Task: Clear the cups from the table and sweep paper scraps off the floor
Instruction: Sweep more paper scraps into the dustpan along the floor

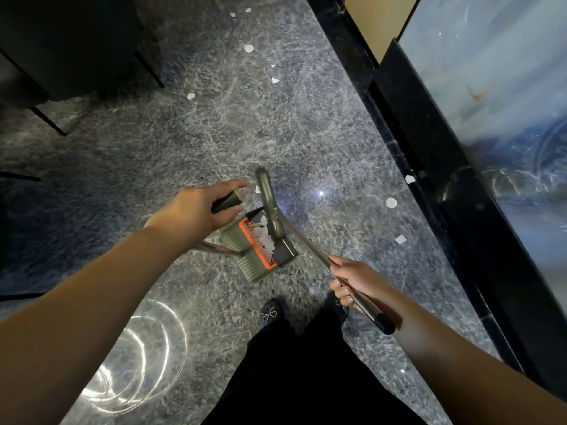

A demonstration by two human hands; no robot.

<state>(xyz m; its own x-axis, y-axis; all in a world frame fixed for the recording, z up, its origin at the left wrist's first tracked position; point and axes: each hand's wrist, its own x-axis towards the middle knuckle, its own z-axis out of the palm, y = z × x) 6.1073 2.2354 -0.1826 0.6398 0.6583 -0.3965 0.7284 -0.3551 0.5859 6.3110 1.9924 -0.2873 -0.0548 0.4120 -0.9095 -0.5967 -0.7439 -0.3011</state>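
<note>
At the bottom of the frame we see our dark trousers point(306, 378) and two dark shoes point(271, 312) on the speckled grey floor point(153, 154). Just above them, at lower right, our right hand point(356, 282) has its fingers curled round the metal broom handle point(310, 248), gripping it a little above its black end cap. The handle runs up and left from the hand to the broom head point(270, 200), which sits over the dustpan near the centre of the frame.

At centre left, our left hand point(199, 210) wraps round the dark grip of the dustpan handle point(228, 202), with the tip of the grip poking out past the fingers. Below that hand lies the green dustpan point(257, 251), with an orange comb edge across it and some white paper scraps point(270, 243) lying inside, partly hidden by the broom head.

More paper scraps are spread over the floor. To the right of the dustpan, a round white scrap point(391, 203) and a square one point(400, 239) lie near a black border strip point(429, 167), and a torn piece point(409, 178) lies right at that strip. Further off, toward the top centre of the frame, we see a round scrap point(249, 48), a torn one point(275, 80), another point(191, 96) to its left and a few small bits near the top edge.

In the upper left stands dark furniture point(76, 44) on thin black legs. Along the right side runs a pale bluish marbled panel point(497, 87) beyond the black strip.
</note>
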